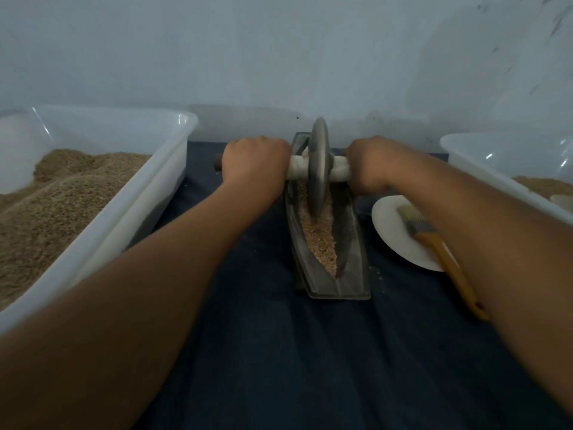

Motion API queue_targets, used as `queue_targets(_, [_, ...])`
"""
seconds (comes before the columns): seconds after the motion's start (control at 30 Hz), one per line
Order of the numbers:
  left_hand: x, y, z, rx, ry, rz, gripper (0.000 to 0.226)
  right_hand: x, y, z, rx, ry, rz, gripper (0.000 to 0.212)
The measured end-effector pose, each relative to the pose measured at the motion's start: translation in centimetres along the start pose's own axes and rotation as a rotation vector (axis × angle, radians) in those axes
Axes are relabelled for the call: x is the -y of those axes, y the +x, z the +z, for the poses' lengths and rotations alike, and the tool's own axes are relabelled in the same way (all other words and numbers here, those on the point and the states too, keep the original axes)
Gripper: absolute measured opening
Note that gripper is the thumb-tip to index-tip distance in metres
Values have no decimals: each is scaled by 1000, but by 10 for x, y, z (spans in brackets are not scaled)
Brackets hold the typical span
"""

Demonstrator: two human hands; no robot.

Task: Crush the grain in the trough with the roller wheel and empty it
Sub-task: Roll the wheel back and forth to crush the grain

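Gripping the axle on either side of the wheel [319,169]: left hand [255,164] curled over the bar at 9 o'clock of the disc, right hand [370,166] curled over it at 3 o'clock. Both fists closed round the handle, knuckles up, forearms stretched forward. Cloth wrap [297,170] visible on the axle between each fist and the disc; dark bare end of the bar pokes out past the left fist.

Wheel stands upright on edge in the trough [353,243], rim down in the grain [319,240], toward the far half of the channel. Trough lies lengthwise along the 12–6 o'clock line at centre of the dark cloth [263,352]. Grain fills the channel from the wheel to the near pointed end; pale, broken-looking. A few specks on the cloth just beside the trough at 4 o'clock.

At 9 o'clock of the trough: white tub [148,193], holding a heap of brown grain. At 3 o'clock: second white tub [483,156], some grain in it, mostly cut off by the frame edge. Between trough and right tub: white plate [390,225] with a brush [434,240] lying across it, bristles on the plate, yellow handle running toward 5 o'clock, partly hidden under the right forearm.
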State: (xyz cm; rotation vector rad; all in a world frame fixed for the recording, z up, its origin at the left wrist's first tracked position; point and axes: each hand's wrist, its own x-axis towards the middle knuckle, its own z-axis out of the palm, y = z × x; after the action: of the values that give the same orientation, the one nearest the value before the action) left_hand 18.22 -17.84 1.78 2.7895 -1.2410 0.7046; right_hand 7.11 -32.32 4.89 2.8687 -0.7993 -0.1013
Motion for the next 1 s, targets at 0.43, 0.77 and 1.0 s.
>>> queue_targets(0.43, [-3,35,-1,33,-48,33,19,-14,29,-3,198,54,16,48])
queue_targets(0.77, [-1,21,-6,21,-5,73,24,-10,12,5,33,110,40,38])
queue_targets(1.0, [2,-5,-12,51,15,77,29,-3,-7,18,-193,58,95,25])
